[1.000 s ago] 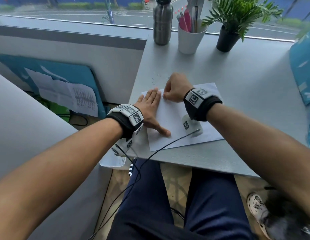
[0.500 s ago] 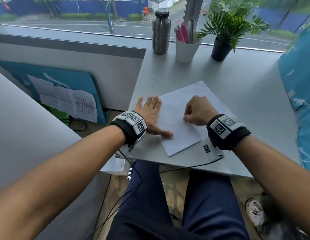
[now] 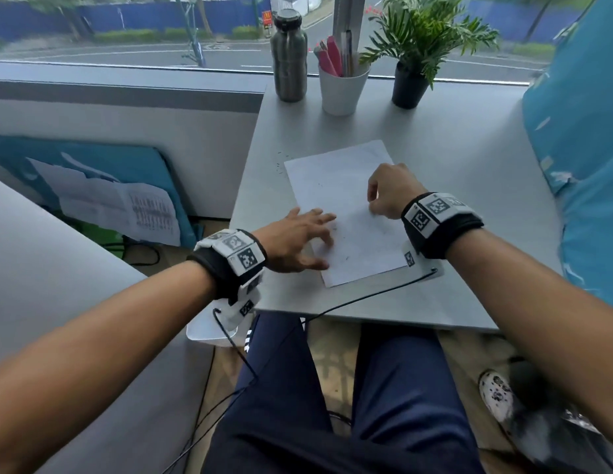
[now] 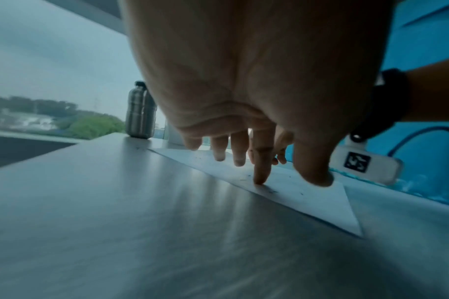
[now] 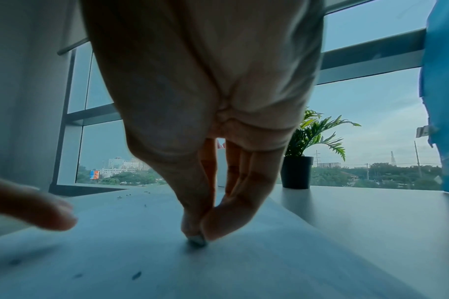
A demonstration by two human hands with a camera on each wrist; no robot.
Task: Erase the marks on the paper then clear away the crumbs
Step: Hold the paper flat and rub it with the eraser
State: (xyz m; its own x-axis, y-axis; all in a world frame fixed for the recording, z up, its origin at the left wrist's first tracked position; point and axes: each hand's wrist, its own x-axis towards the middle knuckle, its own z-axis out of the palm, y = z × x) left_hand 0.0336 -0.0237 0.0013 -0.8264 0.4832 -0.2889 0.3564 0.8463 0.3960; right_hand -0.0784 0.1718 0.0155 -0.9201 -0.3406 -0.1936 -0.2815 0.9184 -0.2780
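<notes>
A white sheet of paper [image 3: 346, 206] lies tilted on the grey table [image 3: 452, 159]. My right hand [image 3: 388, 193] pinches a small grey eraser [image 5: 197, 240] between thumb and fingers and holds its tip on the paper's right half. My left hand [image 3: 298, 241] is spread at the sheet's near left edge, index fingertip [image 4: 260, 180] pressing down on the paper [image 4: 294, 192]. Dark eraser crumbs [image 5: 136, 275] lie scattered on the sheet, and more crumbs [image 3: 282, 159] sit on the table past its far left corner.
At the table's back stand a steel bottle [image 3: 288, 56], a white cup of pens [image 3: 342, 87] and a potted plant [image 3: 414, 63]. A blue cloth [image 3: 578, 165] hangs at the right. The table's left edge runs close to my left wrist.
My right hand has pulled the eraser from the sheet's far left corner to its right half. The left hand has risen from lying flat onto its fingertips. The head view has shifted.
</notes>
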